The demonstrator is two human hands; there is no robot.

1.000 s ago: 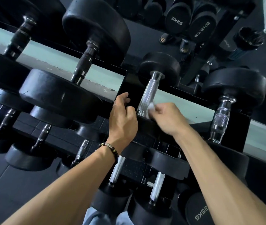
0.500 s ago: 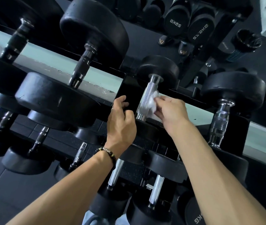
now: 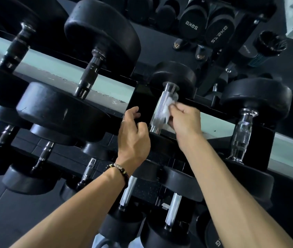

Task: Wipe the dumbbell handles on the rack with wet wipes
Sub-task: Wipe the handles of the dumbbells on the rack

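Observation:
A dumbbell with a knurled chrome handle (image 3: 160, 108) lies on the top tier of the black rack (image 3: 142, 97), between black rubber heads. My right hand (image 3: 185, 120) pinches a crumpled white wet wipe (image 3: 169, 106) against the right side of that handle, near its upper half. My left hand (image 3: 133, 136) sits just left of the handle by its lower end, fingers loosely curled with nothing in them. It is by the near dumbbell head; whether it touches it I cannot tell.
More dumbbells fill the same tier: a dark-handled one (image 3: 88, 76) to the left, a chrome-handled one (image 3: 242, 135) to the right. Lower tiers hold smaller dumbbells with chrome handles (image 3: 173, 210). A mirror behind the rack reflects other weights.
My right hand has slid the wipe up along the chrome handle, from near its lower end toward the upper head. My left hand has stayed in place.

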